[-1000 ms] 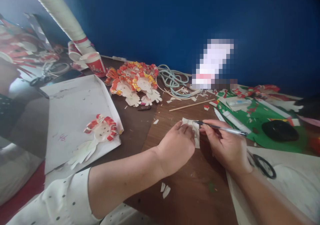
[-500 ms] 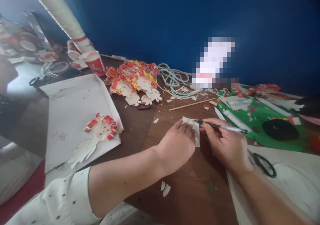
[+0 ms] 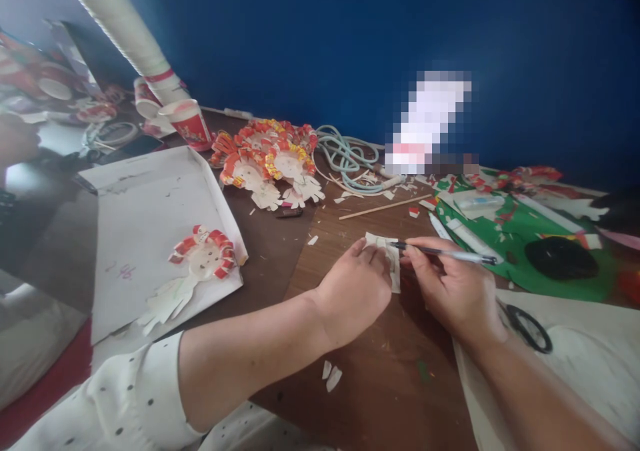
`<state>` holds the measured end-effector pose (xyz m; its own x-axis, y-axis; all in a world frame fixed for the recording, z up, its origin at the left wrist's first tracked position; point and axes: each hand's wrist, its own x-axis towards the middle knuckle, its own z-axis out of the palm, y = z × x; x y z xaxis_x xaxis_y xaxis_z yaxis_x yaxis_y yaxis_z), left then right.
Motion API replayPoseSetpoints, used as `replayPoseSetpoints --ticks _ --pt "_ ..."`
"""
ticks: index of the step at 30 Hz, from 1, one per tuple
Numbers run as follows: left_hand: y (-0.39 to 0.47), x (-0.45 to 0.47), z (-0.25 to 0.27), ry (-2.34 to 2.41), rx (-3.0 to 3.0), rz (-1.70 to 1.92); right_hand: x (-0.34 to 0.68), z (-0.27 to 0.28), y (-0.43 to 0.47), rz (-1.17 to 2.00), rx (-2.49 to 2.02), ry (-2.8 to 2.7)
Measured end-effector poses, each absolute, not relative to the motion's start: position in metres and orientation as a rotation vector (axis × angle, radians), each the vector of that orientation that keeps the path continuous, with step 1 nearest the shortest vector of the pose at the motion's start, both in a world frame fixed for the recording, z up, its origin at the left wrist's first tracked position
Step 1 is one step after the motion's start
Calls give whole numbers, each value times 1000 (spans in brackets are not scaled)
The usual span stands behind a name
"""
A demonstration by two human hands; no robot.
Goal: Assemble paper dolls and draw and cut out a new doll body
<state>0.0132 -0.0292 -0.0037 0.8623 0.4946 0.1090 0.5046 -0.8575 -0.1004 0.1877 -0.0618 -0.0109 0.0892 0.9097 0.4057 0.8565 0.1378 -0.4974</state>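
Deep blue wall (image 3: 320,44) fills the background behind our brown wooden table (image 3: 390,364), which is littered with paper scraps. To our left lies a large white sheet (image 3: 145,217) with one red-and-white paper figure (image 3: 203,256) resting on it. A tall stack of paper cups (image 3: 117,24) leans across the upper left corner, above a single red cup (image 3: 190,124). Green paper (image 3: 520,237) spreads on the right side, with a black disc (image 3: 560,259) on it. A heap of finished paper figures (image 3: 270,161) sits by the wall, just beside a coil of pale tubing (image 3: 347,161). Black scissors (image 3: 527,327) rest near our right wrist. Our left hand (image 3: 355,291) presses fingers down on a small white paper cut-out (image 3: 389,257) in the middle of the table. Our right hand (image 3: 450,291) is closed around a pen (image 3: 445,253), its tip touching the cut-out. A thin wooden stick (image 3: 383,209) lies just beyond.
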Motion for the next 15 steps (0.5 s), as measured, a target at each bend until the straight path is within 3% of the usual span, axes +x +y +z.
replayPoseSetpoints --ticks 15 --pt "-28 14 -2 -793 -2946 -121 186 -7 -65 79 -1702 -1788"
